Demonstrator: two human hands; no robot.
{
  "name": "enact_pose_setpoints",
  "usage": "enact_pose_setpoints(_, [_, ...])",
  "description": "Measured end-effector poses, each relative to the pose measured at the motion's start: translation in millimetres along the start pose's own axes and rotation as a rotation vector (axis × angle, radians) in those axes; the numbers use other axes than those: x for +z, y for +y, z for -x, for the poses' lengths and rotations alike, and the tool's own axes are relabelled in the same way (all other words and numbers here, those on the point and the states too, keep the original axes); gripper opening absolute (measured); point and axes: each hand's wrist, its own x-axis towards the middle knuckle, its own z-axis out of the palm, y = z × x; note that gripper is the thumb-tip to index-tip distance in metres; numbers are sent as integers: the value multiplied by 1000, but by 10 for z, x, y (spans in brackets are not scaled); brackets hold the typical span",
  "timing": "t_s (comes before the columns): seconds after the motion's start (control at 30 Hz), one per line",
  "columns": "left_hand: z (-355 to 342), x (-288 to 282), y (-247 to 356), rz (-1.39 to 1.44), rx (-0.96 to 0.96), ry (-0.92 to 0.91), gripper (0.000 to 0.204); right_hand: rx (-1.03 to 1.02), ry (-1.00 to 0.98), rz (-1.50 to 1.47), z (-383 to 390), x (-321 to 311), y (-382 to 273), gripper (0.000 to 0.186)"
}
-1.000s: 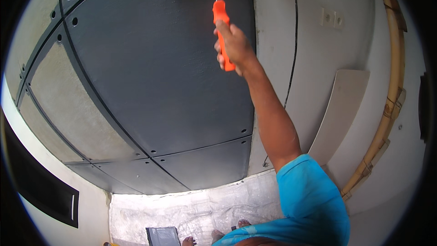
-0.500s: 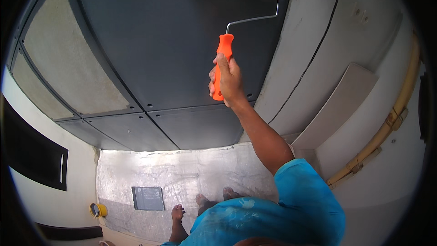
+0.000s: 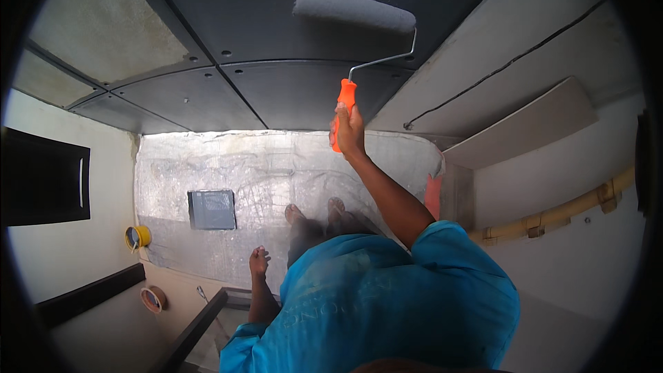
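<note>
My right hand (image 3: 350, 128) is wrapped round the orange handle of a paint roller (image 3: 344, 99), with the arm stretched forward. The roller's long grey sleeve (image 3: 356, 11) lies across the dark grey wall panel (image 3: 238, 14), near the panel's lower part. A thin bent metal rod joins sleeve and handle. My left hand (image 3: 259, 261) hangs low at my side, its fingers curled in and nothing visible in them. On the floor ahead of it lies a paint tray (image 3: 212, 209) with dark grey inside.
Plastic sheeting (image 3: 262, 166) covers the floor. A yellow bucket (image 3: 137, 237) and a round brown container (image 3: 153, 299) stand at the left. Unpainted beige panels (image 3: 103, 17) are at the upper left. A black cable (image 3: 511, 62), a leaning board (image 3: 528, 124) and a bamboo pole (image 3: 559, 215) are at the right.
The roller has come down the dark panel toward its lower edge, still in my right hand. The view has tilted down, showing more floor. My left hand stays low.
</note>
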Motion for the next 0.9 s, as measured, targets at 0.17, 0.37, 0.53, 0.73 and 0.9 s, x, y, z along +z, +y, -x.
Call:
enact_pose_setpoints(0.17, [188, -121, -80, 92, -23, 81, 44, 175, 102, 93, 131, -31, 502, 31])
enact_pose_setpoints(0.37, [249, -215, -122, 99, -51, 76, 44, 312, 144, 115, 245, -160, 951, 30])
enact_pose_setpoints(0.53, [294, -262, -92, 96, -28, 84, 43, 329, 162, 176, 401, -101, 1067, 31])
enact_pose_setpoints(0.73, [326, -388, 14, 97, 5, 105, 40, 272, 143, 257, 297, 102, 1076, 31])
enact_pose_setpoints(0.9, [236, -570, -132, 117, 71, 109, 44, 201, 140, 251, 170, 242, 1129, 30])
